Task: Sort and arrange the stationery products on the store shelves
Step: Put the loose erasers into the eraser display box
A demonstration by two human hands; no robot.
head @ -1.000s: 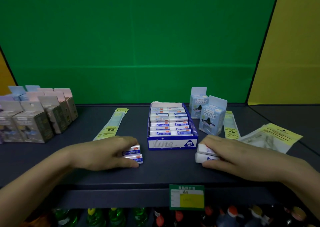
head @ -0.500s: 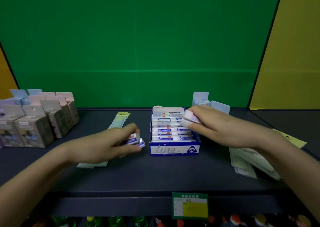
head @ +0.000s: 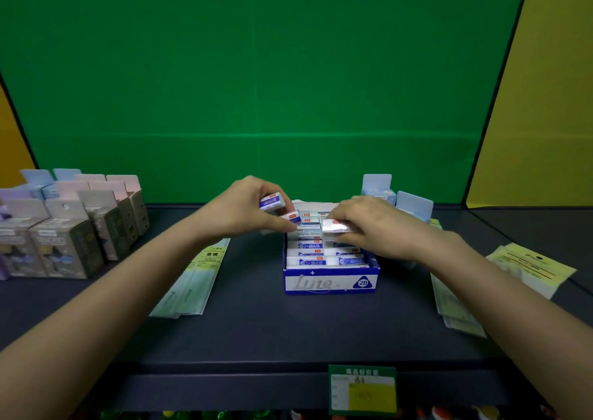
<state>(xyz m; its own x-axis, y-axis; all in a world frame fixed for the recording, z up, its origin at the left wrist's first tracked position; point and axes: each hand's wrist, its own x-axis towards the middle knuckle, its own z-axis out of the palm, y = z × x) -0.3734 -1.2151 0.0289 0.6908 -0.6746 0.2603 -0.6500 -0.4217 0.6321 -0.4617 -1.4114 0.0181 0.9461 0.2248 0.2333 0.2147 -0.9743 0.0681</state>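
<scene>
1. Left hand (head: 239, 209), just left of frame centre: clenched on two erasers (head: 272, 202), one above the other, held at the rear left corner of the display box (head: 330, 283).
2. Right hand (head: 373, 225), just right of centre: pinching one eraser (head: 337, 226) flat over the box's rear rows; fingertips (head: 345, 236) blurred, so contact with the packed erasers (head: 309, 261) below cannot be told.
3. Display box: blue and white, marked "2B" on its front wall, standing mid-frame on the shelf (head: 256, 329), filled with rows of white-and-blue erasers; rear rows hidden behind both hands.
4. Behind the right hand, right of centre: two pale blue hang-tab cartons (head: 414, 204), lower halves hidden.
5. Left of centre: long clear sleeves (head: 192, 281) lying flat, partly crossed by the left forearm. Lower right: similar sleeves (head: 455, 310), partly covered by the right forearm. Right edge: yellow-headed bags (head: 532, 268).
6. Left edge: rows of pink, grey and blue cartons (head: 64, 233), outermost cut off by the frame.
7. Shelf dark and matte; price tag (head: 362, 390), green and yellow, on the front lip, print illegible.
8. Bottom edge: bottle caps (head: 179, 415), barely visible. Backdrop: green wall (head: 256, 82), yellow panel (head: 545, 114) at upper right.
</scene>
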